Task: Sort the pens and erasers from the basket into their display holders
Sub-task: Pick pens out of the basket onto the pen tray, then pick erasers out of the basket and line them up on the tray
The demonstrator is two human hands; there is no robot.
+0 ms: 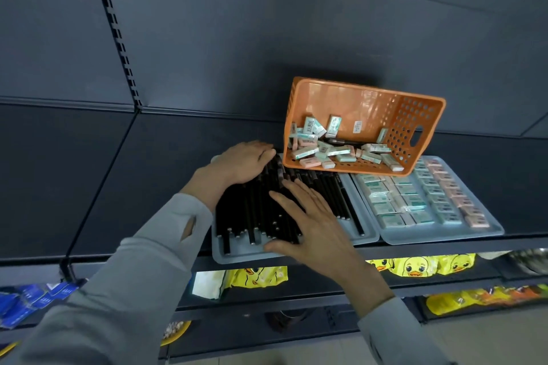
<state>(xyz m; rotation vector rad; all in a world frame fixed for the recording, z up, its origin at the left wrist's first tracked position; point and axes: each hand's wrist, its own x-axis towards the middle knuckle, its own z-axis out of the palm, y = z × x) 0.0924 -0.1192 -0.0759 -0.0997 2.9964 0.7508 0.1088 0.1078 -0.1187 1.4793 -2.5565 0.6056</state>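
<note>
Both hands are lying open, fingers straight, on the black pens (pixel 252 210) packed in the grey pen tray (pixel 237 252) on the shelf (pixel 118 187). The left hand (pixel 243 161) is pressing near their far ends, and the right hand (pixel 311 222) is spreading over their middle. Behind them the orange basket (pixel 421 130) is tilting forward, holding loose erasers (pixel 323 151). The eraser tray (pixel 486 228) is sitting just beside the pen tray.

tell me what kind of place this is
Most likely a shop aisle: dark metal shelving with a slotted upright, display trays of black pens and wrapped erasers, and duck-print packets on the shelf below.
</note>
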